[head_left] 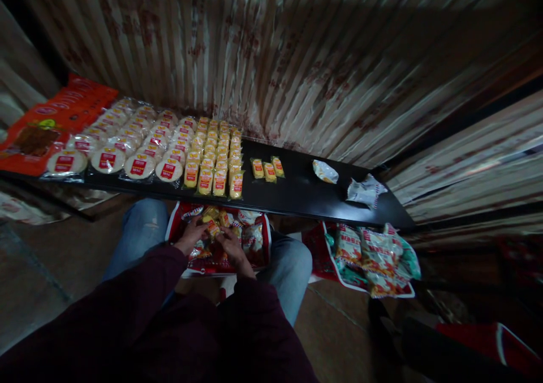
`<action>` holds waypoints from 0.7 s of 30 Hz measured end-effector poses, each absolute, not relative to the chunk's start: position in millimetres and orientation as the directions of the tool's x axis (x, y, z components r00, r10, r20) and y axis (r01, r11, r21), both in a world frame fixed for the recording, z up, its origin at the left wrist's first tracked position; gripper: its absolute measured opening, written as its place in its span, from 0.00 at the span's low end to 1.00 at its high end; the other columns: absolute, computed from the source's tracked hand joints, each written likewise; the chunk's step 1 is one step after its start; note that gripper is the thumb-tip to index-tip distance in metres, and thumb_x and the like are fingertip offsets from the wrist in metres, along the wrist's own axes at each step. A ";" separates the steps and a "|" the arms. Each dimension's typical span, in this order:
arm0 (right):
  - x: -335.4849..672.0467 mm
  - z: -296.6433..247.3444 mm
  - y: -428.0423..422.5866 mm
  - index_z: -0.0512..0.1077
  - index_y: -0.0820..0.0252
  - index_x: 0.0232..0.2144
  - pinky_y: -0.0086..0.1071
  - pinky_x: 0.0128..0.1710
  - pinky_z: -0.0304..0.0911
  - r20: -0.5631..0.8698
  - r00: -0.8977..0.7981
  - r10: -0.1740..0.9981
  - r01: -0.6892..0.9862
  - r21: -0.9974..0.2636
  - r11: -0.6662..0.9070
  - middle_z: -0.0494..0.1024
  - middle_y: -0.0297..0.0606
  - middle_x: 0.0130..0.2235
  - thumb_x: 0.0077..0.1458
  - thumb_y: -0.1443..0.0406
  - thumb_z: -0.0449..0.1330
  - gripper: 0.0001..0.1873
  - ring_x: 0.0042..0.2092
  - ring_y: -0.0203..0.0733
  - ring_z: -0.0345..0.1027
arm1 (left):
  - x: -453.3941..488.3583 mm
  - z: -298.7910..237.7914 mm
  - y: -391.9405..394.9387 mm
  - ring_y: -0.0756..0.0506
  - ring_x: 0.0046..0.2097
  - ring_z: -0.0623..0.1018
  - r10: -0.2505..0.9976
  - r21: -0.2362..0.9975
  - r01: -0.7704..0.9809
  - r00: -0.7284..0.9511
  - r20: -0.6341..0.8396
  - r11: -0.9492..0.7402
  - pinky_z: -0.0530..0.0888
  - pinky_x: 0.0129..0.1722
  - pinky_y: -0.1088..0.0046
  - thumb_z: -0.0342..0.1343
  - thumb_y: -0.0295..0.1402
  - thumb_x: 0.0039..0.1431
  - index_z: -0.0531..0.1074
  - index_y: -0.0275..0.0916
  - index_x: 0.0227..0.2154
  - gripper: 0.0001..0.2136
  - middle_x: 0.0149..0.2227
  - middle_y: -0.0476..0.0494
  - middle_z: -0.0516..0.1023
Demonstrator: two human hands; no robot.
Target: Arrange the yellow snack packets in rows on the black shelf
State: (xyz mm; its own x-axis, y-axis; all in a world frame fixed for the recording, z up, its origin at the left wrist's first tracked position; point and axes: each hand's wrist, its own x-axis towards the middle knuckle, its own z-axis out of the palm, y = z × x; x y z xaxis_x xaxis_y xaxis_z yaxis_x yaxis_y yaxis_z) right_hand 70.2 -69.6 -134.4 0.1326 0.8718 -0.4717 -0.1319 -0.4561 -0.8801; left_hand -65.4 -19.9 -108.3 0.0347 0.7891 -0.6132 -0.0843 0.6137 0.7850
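Observation:
My left hand (192, 235) and my right hand (234, 248) reach into an opened red and white bag (261, 237) resting on my lap, between knees in blue jeans. Several small yellow wrapped packets (213, 216) lie inside the bag. Both hands curl their fingers around one yellow packet (212, 227) between them. In front of me a black shelf (305, 193) carries rows of the same yellow packets (216, 159) and rows of round white packets with red labels (139, 140). Three loose yellow packets (267, 169) lie apart to the right of the rows.
A large orange bag (46, 123) lies at the shelf's left end. Two crumpled wrappers (326, 171) (365, 190) sit near its right end. Another open bag of packets (373, 255) lies on the floor to my right. A corrugated wall (297, 60) stands behind.

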 end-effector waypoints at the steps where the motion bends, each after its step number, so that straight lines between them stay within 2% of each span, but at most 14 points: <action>1: 70.9 -135.6 -69.2 0.72 0.58 0.43 0.34 0.35 0.69 -0.495 0.121 0.860 -0.147 -0.866 -0.477 0.78 0.34 0.30 0.45 0.60 0.63 0.21 0.31 0.39 0.71 | -65.6 -107.3 -19.5 0.52 0.26 0.73 0.791 0.786 -0.090 0.037 -0.611 0.612 0.70 0.28 0.77 0.60 0.29 0.50 0.67 0.35 0.48 0.21 0.29 0.49 0.75; 4: 73.9 -136.2 -68.7 0.72 0.60 0.43 0.34 0.36 0.67 -0.513 0.133 0.848 -0.174 -0.854 -0.490 0.78 0.34 0.32 0.42 0.62 0.64 0.22 0.30 0.37 0.69 | -67.7 -105.7 -17.6 0.52 0.26 0.73 0.813 0.804 -0.125 0.040 -0.582 0.581 0.70 0.28 0.76 0.62 0.32 0.47 0.70 0.34 0.40 0.16 0.27 0.50 0.75; 8: 78.5 -133.5 -69.5 0.73 0.59 0.43 0.33 0.37 0.66 -0.461 0.146 0.876 -0.191 -0.881 -0.432 0.77 0.34 0.35 0.42 0.65 0.62 0.21 0.33 0.37 0.69 | -71.9 -104.7 -15.6 0.52 0.24 0.72 0.835 0.828 -0.110 0.047 -0.549 0.551 0.68 0.26 0.76 0.66 0.36 0.40 0.72 0.33 0.33 0.17 0.24 0.51 0.74; 12: 78.5 -132.5 -71.0 0.72 0.58 0.45 0.32 0.36 0.66 -0.428 0.175 0.887 -0.134 -0.903 -0.409 0.75 0.33 0.34 0.43 0.65 0.60 0.22 0.34 0.37 0.68 | -73.1 -100.1 -15.1 0.52 0.24 0.72 0.826 0.819 -0.108 0.044 -0.562 0.563 0.68 0.25 0.76 0.67 0.36 0.39 0.72 0.33 0.34 0.18 0.24 0.51 0.75; 17: 77.6 -136.3 -72.1 0.68 0.59 0.48 0.30 0.35 0.66 -0.380 0.229 0.896 -0.101 -0.925 -0.366 0.74 0.33 0.34 0.44 0.64 0.57 0.25 0.34 0.37 0.69 | -72.1 -92.7 -15.7 0.53 0.22 0.72 0.804 0.798 -0.099 0.033 -0.594 0.594 0.68 0.26 0.78 0.63 0.30 0.46 0.72 0.33 0.38 0.14 0.23 0.52 0.74; 21: 81.9 -148.2 -72.7 0.69 0.60 0.46 0.31 0.37 0.66 -0.332 0.196 0.923 0.051 -0.936 -0.348 0.76 0.35 0.37 0.44 0.64 0.56 0.23 0.36 0.38 0.70 | -76.6 -94.9 -20.2 0.53 0.21 0.73 0.766 0.766 -0.046 0.085 -0.637 0.642 0.68 0.25 0.79 0.60 0.29 0.50 0.71 0.32 0.41 0.14 0.21 0.52 0.74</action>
